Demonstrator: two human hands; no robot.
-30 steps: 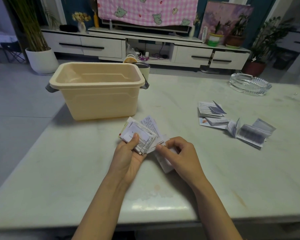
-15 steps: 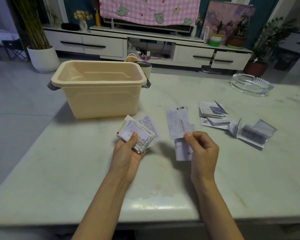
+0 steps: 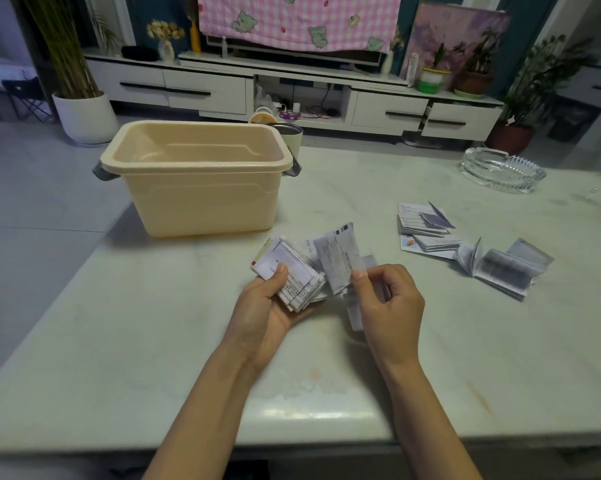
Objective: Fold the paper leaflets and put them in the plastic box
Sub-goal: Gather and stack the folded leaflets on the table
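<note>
Leaflets: folded stack gripped in left hand.
Right hand: fingers pinch one leaflet.
Box: on bench.

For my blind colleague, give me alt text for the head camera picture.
A person's left hand holds a stack of folded leaflets while the right hand pinches a single leaflet beside it, over a pale table. A plastic box stands behind, and more leaflets lie at the right.

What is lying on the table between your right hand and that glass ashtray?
Head view: loose paper leaflets lie on the table between the right hand and the ashtray.
</note>
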